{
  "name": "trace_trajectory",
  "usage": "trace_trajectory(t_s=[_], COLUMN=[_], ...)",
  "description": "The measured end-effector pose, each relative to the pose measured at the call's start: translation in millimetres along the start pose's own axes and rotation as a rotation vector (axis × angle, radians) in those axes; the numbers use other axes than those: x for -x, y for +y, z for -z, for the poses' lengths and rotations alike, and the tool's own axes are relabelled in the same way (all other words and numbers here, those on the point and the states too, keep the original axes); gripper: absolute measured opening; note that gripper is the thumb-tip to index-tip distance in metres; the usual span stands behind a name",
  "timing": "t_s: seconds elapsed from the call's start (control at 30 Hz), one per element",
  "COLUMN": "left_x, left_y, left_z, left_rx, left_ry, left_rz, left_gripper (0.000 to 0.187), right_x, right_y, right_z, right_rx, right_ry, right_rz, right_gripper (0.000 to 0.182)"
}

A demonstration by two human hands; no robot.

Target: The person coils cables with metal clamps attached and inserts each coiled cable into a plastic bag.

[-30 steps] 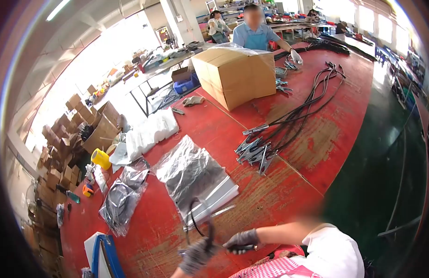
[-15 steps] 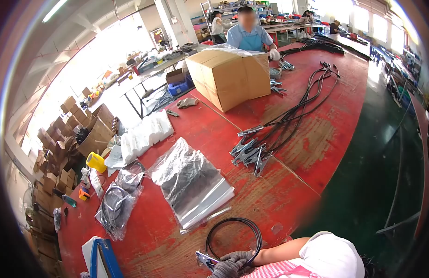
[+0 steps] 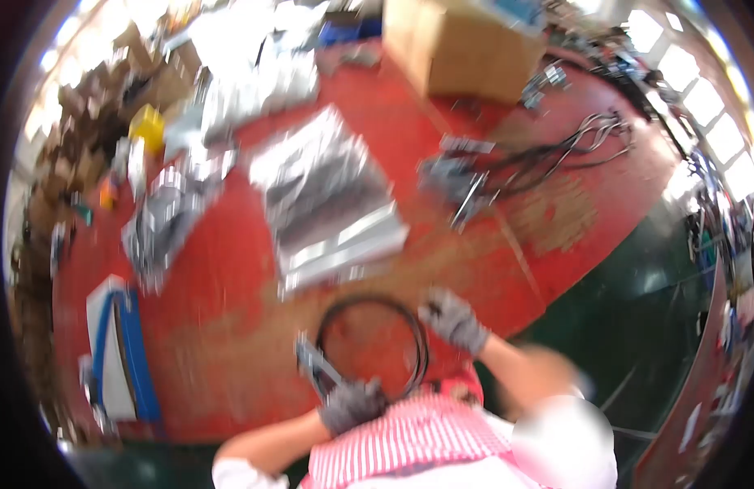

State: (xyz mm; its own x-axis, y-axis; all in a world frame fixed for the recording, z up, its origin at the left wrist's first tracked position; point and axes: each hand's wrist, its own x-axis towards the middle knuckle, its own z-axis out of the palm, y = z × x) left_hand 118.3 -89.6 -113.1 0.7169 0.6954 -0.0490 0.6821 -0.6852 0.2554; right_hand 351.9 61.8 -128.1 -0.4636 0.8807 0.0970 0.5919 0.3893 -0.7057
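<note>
My left hand (image 3: 352, 405), in a grey glove, is closed on a coiled black cable (image 3: 420, 342) with a metal clamp (image 3: 313, 360) at its end, near the front edge of the red table (image 3: 222, 326). To the right of the coil is my right hand (image 3: 454, 319), also gloved, over the table; motion smears its fingers. Beyond the coil lies a stack of clear plastic bags (image 3: 324, 196). More metal clamps (image 3: 454, 181) with black cables (image 3: 548, 159) lie farther back on the right.
A cardboard box (image 3: 462, 53) stands at the back. On the left are a bagged cable (image 3: 169, 212), a yellow roll (image 3: 147, 126) and a blue and white object (image 3: 124, 354). White packets (image 3: 259, 90) lie at the back left.
The view has tipped down and blurred. Both my hands now show separately, with my right hand out to the right of the coil. The person across the table has left the view.
</note>
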Motion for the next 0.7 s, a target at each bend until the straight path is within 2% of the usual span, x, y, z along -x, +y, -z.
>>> trace_trajectory(t_s=[0.07,0.1,0.2,0.23,0.3,0.33,0.37,0.4,0.47,0.53,0.57,0.63,0.67,0.7], left_x=[5.9,14.6,19.8,20.0,21.0,24.0,29.3,35.8,57.9,78.0,78.9,78.7,74.9,66.9], left_y=[3.1,5.4,4.3,4.3,7.6,10.3,11.7,11.5,7.5,9.0,6.6,-1.1,-5.1,-9.7], left_z=[-8.6,-38.7,-38.9,-32.8,-18.9,-12.6,-6.2,-0.3,0.6,-3.5,-2.5,2.5,-1.9,-12.0], left_rx=[-0.039,0.019,0.146,0.155,0.134,0.14,0.121,0.099,0.129,0.402,0.401,0.545,0.541,0.578], left_ry=[0.037,-0.095,-0.142,-0.133,0.006,0.013,0.107,0.198,0.214,0.223,0.213,0.622,0.619,0.691], left_rz=[0.029,0.191,0.242,0.263,0.126,0.136,0.098,0.056,-0.003,0.378,0.375,1.246,1.248,1.159], left_gripper=[0.01,0.012,0.022,0.022,0.026,0.026,0.03,0.036,0.039,0.048,0.048,0.066,0.066,0.074], right_x=[-15.6,-23.3,-39.3,-41.3,-42.7,-43.4,-45.6,-45.8,-44.8,-43.2,-42.5,-42.4,-42.7,-43.6], right_y=[-23.5,-31.1,-27.4,-30.1,-23.0,-19.5,-21.2,-20.3,-18.1,-18.0,-18.6,-18.9,-19.1,-19.3], right_z=[-19.1,-30.4,-66.9,-71.0,-79.6,-81.1,-78.4,-77.9,-77.7,-78.7,-79.7,-79.8,-79.6,-80.3], right_rx=[0.267,0.383,0.509,0.525,0.499,0.471,0.437,0.438,0.358,0.339,0.323,0.305,0.297,0.298], right_ry=[0.012,0.025,-0.089,-0.083,-0.065,-0.03,0.006,0.003,0.037,0.067,0.095,0.107,0.113,0.114], right_rz=[0.018,0.068,0.118,0.164,0.188,0.191,0.203,0.203,0.188,0.18,0.181,0.191,0.211,0.213], right_gripper=[0.05,0.053,0.056,0.048,0.043,0.038,0.03,0.03,0.027,0.025,0.023,0.023,0.023,0.023])
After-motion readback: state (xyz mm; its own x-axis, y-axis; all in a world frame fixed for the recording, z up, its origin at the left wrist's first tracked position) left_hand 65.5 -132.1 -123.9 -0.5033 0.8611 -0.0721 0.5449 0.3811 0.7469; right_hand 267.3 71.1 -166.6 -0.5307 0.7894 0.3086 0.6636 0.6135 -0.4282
